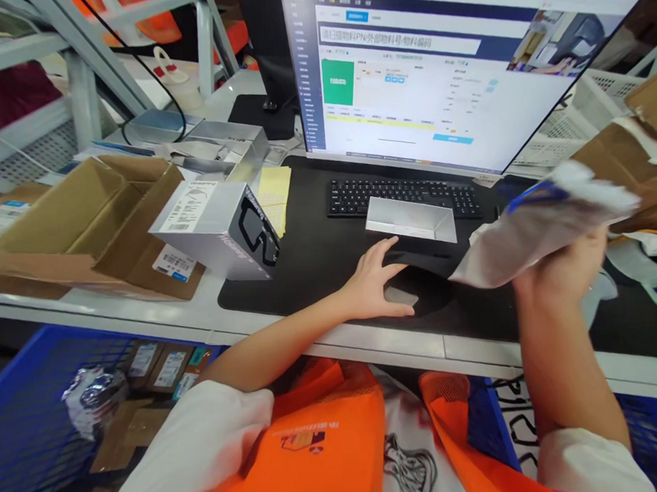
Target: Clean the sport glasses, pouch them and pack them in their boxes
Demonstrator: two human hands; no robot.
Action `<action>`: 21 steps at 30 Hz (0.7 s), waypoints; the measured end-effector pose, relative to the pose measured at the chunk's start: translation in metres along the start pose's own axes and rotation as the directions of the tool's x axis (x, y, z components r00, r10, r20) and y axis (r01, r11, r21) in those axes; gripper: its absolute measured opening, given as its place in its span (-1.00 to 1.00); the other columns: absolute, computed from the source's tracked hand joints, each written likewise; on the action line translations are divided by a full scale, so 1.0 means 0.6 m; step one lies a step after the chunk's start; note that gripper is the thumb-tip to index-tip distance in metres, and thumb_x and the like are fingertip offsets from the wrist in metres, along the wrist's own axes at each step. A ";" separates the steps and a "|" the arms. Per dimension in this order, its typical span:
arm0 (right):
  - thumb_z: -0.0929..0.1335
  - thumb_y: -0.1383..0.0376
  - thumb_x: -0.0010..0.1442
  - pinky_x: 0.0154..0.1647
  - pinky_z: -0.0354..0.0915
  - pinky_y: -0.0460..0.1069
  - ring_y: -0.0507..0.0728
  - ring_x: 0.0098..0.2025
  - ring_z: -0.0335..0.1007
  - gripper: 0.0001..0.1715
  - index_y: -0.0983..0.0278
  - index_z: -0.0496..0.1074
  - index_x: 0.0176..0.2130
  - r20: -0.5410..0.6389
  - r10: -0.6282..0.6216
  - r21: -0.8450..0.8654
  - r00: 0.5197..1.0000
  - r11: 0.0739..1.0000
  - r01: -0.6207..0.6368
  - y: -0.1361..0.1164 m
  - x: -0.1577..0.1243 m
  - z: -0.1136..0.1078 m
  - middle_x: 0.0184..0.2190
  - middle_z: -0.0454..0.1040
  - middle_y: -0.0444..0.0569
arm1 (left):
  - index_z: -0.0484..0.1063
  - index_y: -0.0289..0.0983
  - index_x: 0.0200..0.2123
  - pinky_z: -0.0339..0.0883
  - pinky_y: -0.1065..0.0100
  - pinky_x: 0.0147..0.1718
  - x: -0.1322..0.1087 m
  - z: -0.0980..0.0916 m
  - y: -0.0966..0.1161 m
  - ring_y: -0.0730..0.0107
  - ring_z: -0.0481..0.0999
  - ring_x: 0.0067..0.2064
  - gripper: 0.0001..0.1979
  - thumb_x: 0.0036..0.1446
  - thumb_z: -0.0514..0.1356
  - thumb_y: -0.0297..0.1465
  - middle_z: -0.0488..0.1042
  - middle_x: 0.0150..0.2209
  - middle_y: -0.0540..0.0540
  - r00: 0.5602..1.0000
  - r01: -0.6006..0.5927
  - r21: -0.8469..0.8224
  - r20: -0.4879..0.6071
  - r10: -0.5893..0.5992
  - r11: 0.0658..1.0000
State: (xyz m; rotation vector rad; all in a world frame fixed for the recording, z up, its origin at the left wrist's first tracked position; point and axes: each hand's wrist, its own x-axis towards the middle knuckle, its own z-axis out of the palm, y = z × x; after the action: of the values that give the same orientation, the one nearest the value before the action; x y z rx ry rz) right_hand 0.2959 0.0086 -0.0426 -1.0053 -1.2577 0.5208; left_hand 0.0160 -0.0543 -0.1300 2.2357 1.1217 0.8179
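Observation:
My left hand (372, 284) rests palm down over the black desk mat (313, 269), its fingers spread and holding nothing. Just beyond its fingertips lies a small silver-white box (410, 219), against the front of the keyboard (403, 195). My right hand (566, 268) grips a pale plastic bag (539, 226) with a blue patch, lifted over the right side of the mat. Motion smears the bag, and its contents cannot be made out. To the left stands a silver retail box (216, 230) with a white label and a dark product picture on one side.
An opened cardboard carton (98, 223) sits at the left, with yellow paper slips (274, 197) beside the silver box. A large monitor (435, 76) rises behind the keyboard. Below the desk edge is a blue crate (26, 398) of packages. More cardboard (618, 161) lies at the right.

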 end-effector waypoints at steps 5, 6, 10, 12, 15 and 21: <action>0.33 0.12 0.19 -0.13 0.32 0.13 0.27 -0.01 0.48 -0.82 0.17 0.41 -0.35 -0.201 -0.055 0.150 0.978 0.985 0.086 0.021 0.077 -0.070 -0.17 0.52 0.07 | 0.48 -0.24 0.15 -0.07 -0.33 0.39 -0.006 0.003 0.006 -0.35 -0.18 0.50 -0.21 -0.05 0.41 0.08 -0.17 0.50 -0.34 0.996 -0.093 0.065 0.004 0.093 0.994; 0.38 0.16 0.15 -0.19 0.30 0.10 0.22 -0.14 0.49 -0.84 0.18 0.40 -0.39 -0.189 0.015 0.092 0.982 0.996 0.002 0.031 0.078 -0.081 -0.25 0.51 0.06 | 0.48 -0.26 0.15 -0.06 -0.31 0.39 -0.006 0.004 0.006 -0.33 -0.17 0.50 -0.25 -0.01 0.40 0.06 -0.16 0.50 -0.35 0.995 -0.094 0.068 -0.004 0.095 0.993; 0.48 0.32 0.06 -0.46 0.09 0.00 0.01 -0.56 0.15 -0.79 0.21 0.35 -0.40 -0.102 0.337 -0.287 0.936 0.891 -0.352 0.074 0.054 -0.100 -0.56 0.31 -0.18 | 0.54 -0.25 0.06 0.04 -0.25 0.37 -0.005 0.004 0.004 -0.19 -0.05 0.49 -0.60 0.19 0.28 -0.22 0.02 0.46 -0.32 0.990 -0.094 0.050 -0.098 0.098 0.994; 0.48 0.30 0.10 -0.48 0.04 0.00 0.00 -0.58 0.12 -0.82 0.23 0.38 -0.38 -0.039 0.417 -0.433 0.908 0.812 -0.391 0.093 0.043 -0.097 -0.58 0.32 -0.18 | 0.62 -0.19 -0.12 0.10 -0.21 0.34 -0.005 0.002 0.001 -0.10 0.04 0.47 -0.78 0.21 0.22 -0.38 0.18 0.41 -0.22 0.973 -0.153 0.070 -0.162 0.163 0.986; 0.47 0.27 0.15 -0.39 0.14 0.01 0.05 -0.50 0.26 -0.86 0.29 0.47 -0.37 0.079 0.447 -0.595 0.891 0.738 -0.318 0.118 0.036 -0.091 -0.52 0.44 -0.08 | 0.65 -0.10 -0.35 0.19 -0.11 0.27 -0.007 -0.003 -0.001 0.00 0.21 0.40 -0.77 0.17 0.20 -0.48 0.43 0.26 -0.09 0.925 -0.309 0.137 -0.187 0.331 0.941; 0.38 0.21 0.29 -0.10 0.28 0.05 0.16 -0.22 0.48 -0.75 0.34 0.59 -0.21 0.180 0.360 -0.612 0.915 0.770 -0.183 0.135 0.043 -0.097 -0.29 0.60 0.07 | 0.66 -0.08 -0.15 0.09 -0.23 0.28 -0.003 -0.012 0.012 -0.17 0.07 0.46 -0.74 0.13 0.24 -0.44 0.28 0.38 -0.12 0.948 -0.317 0.214 0.056 0.312 0.924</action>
State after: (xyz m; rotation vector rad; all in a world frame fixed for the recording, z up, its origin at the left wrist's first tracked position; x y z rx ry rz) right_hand 0.3731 0.0505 -0.0963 -1.7082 -1.5910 0.5267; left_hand 0.0141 -0.0583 -0.1209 2.6518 0.8903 0.8250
